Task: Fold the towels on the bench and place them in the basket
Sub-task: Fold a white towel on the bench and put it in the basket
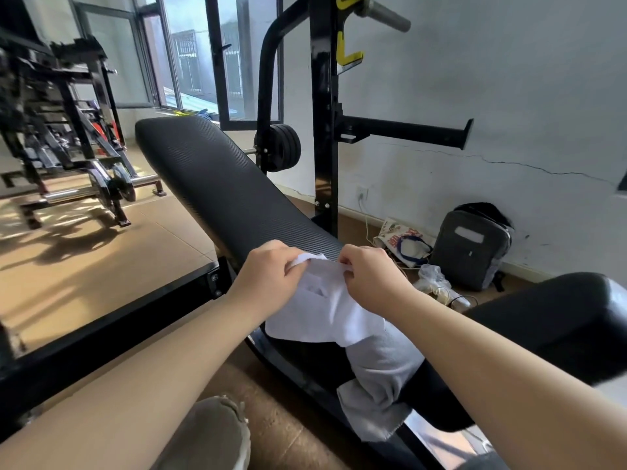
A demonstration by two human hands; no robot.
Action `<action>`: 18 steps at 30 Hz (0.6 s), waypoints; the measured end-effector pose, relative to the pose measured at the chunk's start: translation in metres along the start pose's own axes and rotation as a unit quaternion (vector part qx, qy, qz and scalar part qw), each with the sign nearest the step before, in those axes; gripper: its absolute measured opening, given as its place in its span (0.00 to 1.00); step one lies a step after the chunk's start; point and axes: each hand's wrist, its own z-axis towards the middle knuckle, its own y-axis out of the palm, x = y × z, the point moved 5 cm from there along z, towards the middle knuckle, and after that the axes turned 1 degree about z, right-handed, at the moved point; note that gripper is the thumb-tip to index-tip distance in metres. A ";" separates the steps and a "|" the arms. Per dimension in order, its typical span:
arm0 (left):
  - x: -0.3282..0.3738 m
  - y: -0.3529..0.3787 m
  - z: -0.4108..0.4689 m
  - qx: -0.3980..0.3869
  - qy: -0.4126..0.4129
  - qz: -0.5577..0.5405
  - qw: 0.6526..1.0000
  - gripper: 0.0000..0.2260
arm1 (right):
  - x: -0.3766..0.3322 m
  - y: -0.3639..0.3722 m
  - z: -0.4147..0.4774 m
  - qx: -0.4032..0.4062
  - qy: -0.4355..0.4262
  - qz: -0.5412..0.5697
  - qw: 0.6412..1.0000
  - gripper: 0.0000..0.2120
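White towel (325, 310), edge partly behind left hand (271, 278), right hand (371, 276)

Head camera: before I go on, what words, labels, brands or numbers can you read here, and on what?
No text here can be read.
Red print on the cloth bag on the floor: too blurred to read.
Pale patch on the backpack: nothing legible.
No markings seen on the white towel, the grey towel or the bench.
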 end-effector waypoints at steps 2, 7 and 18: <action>-0.004 -0.006 0.001 0.011 -0.008 0.007 1.000 0.12 | 0.006 0.003 0.000 -0.008 0.015 0.019 1.000 0.07; -0.022 -0.019 0.002 0.025 -0.060 0.020 0.998 0.14 | 0.026 0.014 -0.004 -0.051 0.063 0.011 0.997 0.09; -0.045 -0.025 -0.002 0.046 -0.149 0.035 0.987 0.15 | 0.059 0.018 -0.005 -0.068 0.151 -0.026 0.986 0.09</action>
